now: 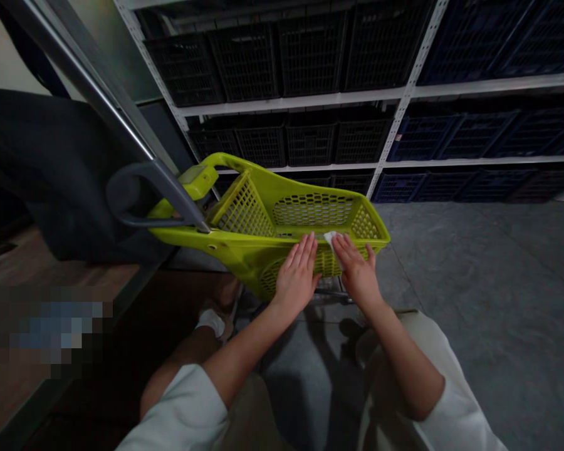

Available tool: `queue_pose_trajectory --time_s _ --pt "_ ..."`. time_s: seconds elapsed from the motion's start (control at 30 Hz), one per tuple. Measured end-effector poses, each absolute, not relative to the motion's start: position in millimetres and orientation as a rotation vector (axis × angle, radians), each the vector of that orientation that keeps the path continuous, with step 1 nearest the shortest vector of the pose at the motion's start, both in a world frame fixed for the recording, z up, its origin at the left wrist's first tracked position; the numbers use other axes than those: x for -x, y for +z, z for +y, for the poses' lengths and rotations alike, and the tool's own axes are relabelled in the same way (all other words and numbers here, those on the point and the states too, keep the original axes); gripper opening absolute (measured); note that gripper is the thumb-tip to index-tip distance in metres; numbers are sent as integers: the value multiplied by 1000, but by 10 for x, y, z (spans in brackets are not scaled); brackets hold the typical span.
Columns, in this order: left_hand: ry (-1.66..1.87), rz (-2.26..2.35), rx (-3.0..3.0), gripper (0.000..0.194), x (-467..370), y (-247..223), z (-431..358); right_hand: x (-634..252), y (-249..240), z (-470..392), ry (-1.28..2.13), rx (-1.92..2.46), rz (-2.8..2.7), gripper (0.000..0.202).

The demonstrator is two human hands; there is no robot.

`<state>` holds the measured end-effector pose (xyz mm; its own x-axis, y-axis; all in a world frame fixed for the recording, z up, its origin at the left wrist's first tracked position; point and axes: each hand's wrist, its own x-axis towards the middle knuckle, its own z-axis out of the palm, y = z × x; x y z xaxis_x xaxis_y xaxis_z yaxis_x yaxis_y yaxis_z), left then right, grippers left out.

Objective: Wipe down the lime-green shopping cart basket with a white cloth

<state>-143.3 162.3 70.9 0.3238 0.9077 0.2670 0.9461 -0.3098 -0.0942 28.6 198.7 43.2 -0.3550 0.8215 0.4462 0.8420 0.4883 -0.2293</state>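
A lime-green plastic shopping cart [247,247] with perforated sides stands before me, its basket open at the top. My left hand [297,274] lies with fingers stretched out and side by side against the near side, fingertips at the rim. Just right of it, my right hand [358,269] presses a white wipe [329,237] against the same rim. Most of the wipe is hidden under the fingers, so whether it is cloth or paper I cannot tell. The cart's grey loop handle [157,188] is at the left.
Behind the cart, white metal shelving [388,141] holds several black crates [313,56] and blue crates [474,134]. A metal pole [94,81] slants across the upper left. A wooden surface [28,269] lies at the left, with a blurred patch on it. Grey floor [479,263] extends to the right.
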Motion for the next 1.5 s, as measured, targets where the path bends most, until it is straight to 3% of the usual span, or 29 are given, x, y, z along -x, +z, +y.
queue_pose_trajectory --time_s 0.3,0.53,0.7,1.1,1.37,1.5 --pt "-242 -1673 2368 81 1438 727 1607 -1124 268 2203 -10 1885 -1777 66" --pt "-264 -1669 2373 83 1426 712 1604 -257 332 1966 -115 1483 -2088 86" --pt "-245 -1669 2380 80 1433 724 1607 -56 375 1889 -27 1275 -2248 86" --pt "-241 -1633 2389 83 1462 731 1605 -1031 264 2203 28 1863 -1664 69" --pt "-275 -1638 2391 82 1452 713 1621 12 405 1910 19 1396 -2146 84" --pt "-267 -1648 2391 80 1459 728 1617 19 441 1907 50 1324 -2183 88"
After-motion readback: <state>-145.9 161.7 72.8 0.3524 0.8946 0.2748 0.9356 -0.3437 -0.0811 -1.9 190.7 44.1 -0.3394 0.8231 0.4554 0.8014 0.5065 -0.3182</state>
